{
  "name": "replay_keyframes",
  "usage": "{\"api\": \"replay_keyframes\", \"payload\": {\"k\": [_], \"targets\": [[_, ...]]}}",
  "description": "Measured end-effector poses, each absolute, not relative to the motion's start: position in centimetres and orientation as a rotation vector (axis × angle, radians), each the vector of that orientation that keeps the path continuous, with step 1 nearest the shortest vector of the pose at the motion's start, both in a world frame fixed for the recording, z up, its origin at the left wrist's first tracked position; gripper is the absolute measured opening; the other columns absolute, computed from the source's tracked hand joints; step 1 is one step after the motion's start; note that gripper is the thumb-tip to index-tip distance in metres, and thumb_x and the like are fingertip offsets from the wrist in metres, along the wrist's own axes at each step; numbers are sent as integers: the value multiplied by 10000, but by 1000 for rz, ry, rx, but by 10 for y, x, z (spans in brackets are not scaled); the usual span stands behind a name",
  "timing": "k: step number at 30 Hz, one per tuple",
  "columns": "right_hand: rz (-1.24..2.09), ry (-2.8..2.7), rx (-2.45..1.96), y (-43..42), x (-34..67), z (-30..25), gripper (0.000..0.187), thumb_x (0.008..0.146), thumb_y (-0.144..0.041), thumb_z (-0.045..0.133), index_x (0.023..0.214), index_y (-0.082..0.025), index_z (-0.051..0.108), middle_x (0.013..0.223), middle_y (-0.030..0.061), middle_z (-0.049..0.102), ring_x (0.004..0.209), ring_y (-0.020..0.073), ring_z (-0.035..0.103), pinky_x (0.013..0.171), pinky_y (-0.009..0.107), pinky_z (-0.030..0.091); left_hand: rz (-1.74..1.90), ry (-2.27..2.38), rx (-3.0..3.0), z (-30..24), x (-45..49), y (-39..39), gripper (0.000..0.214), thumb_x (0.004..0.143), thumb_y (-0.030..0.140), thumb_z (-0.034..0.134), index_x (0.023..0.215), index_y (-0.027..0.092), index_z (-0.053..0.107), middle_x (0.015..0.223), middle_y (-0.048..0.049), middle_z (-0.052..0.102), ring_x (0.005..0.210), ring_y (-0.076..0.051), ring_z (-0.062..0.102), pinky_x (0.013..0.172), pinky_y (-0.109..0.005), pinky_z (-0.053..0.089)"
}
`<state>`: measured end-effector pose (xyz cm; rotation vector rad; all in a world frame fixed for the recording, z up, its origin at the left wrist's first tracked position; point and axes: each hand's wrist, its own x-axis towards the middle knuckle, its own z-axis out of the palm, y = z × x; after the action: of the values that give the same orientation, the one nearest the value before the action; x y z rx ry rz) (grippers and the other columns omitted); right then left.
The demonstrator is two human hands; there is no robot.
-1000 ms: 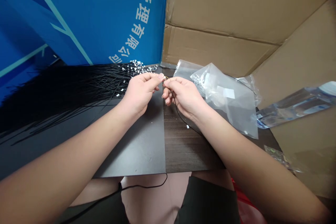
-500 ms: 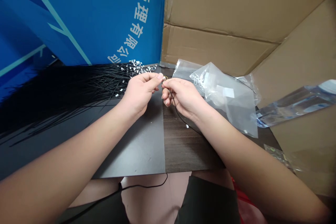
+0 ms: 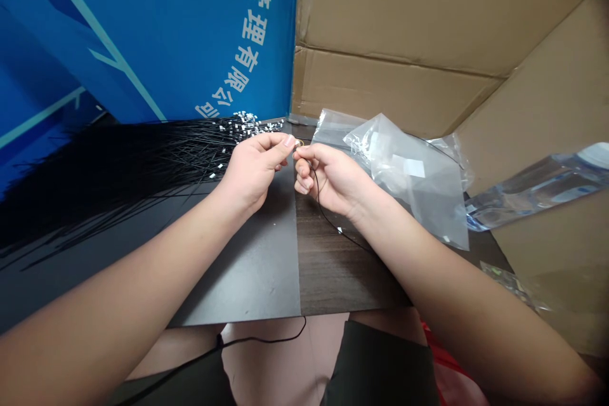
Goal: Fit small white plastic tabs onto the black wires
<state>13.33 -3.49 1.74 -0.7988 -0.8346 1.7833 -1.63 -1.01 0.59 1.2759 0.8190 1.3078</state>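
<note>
Pinching black cord (image 3: 328, 219), hands (image 3: 254, 171) (image 3: 330, 181) near table's far edge (image 3: 304, 125)

Right hand (image 3: 332, 181) pinching thin black wire (image 3: 327, 214), left hand (image 3: 253, 171) just beside, black wire bundle (image 3: 143, 168), clear plastic bag (image 3: 413, 181)

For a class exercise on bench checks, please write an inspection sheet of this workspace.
surface: a grey board beside a dark wood-grain board.
job's things: a fanned bundle of thin black wires with small white tips; a single thin black wire runs from the right hand.
clutter: clear plastic bags; a clear plastic sleeve.
hands: the left hand meets the right at a tiny gold-coloured piece.
cables: a black cord below the table edge.
surroundings: a blue printed board; cardboard sheets.
</note>
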Motion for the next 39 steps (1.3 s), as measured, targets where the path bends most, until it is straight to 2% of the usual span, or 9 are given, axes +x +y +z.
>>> {"api": "replay_keyframes", "payload": {"k": [9,13,22,33,36,39], "targets": [[1634,-951,-821,-39,131,16,128,874,-157,674,751,-164,639,573,-20,614,452,85,508,480,234,418,1227,794,1204,5,-15,-10,386,689,509,950,772,208,723,697,-39,686,640,-168,593,601,-319,456],[1604,-975,-838,-38,131,13,139,868,-194,721,760,-167,638,587,-16,630,453,89,524,470,236,422,1254,794,1228,4,-14,-9,379,694,500,943,743,198,718,695,-32,673,631,-151,562,601,-308,442],[1505,-1018,-913,-38,132,14,114,837,-175,703,738,-166,646,550,-25,614,427,80,501,441,226,401,1294,796,1362,11,-20,-9,235,750,371,898,719,176,769,753,-30,675,687,-127,503,671,-289,423],[1417,-1076,-977,-37,132,13,170,871,-166,674,710,-178,621,539,-28,620,414,74,495,432,215,389,1324,883,1528,11,-22,-8,271,750,402,886,714,175,742,784,-38,705,763,-164,589,762,-315,479],[1409,-1104,-986,-37,132,11,200,891,-218,715,721,-182,618,555,-28,632,424,72,508,441,212,401,1320,910,1565,12,-23,-7,299,758,437,877,727,175,735,807,-50,723,781,-176,607,757,-318,487],[1356,-1228,-1018,-33,135,6,264,935,-379,737,786,-182,642,631,1,688,476,98,577,489,239,471,1315,942,1563,12,-25,-6,309,794,451,843,739,172,723,782,-49,710,745,-166,589,717,-307,471]]}}
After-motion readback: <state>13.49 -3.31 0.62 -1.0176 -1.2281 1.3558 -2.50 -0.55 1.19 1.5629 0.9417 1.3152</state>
